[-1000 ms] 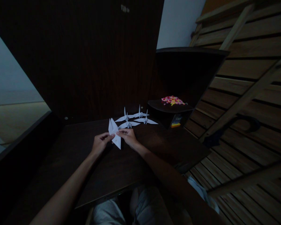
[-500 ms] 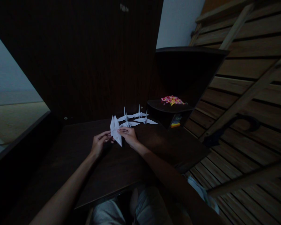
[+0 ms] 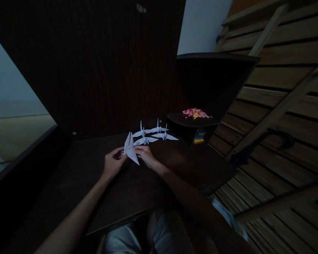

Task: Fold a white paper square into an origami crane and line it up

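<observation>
Between my two hands is a partly folded white origami crane [image 3: 131, 151], held above the dark desk with two narrow points upward and a wider point down to the right. My left hand [image 3: 114, 161] pinches its left edge, thumb in front. From the other side my right hand [image 3: 145, 155] grips the right edge between thumb and fingers. Just behind it, several finished white paper cranes stand on the desk with wings spread, among them a near one [image 3: 145, 140] and one at the right [image 3: 164, 136].
The dark wooden desk [image 3: 95, 197] meets a tall back panel [image 3: 108, 70]. At the right a corner shelf [image 3: 175, 119] bears a heap of small pink and yellow pieces [image 3: 195, 113]. A small box with a yellow band [image 3: 198, 140] sits beneath it. Wooden slats [image 3: 281, 74] rise further right.
The held paper's upper points have spread apart and its lower point has swung slightly right. My left thumb has come forward onto the paper's front. The standing cranes stay put.
</observation>
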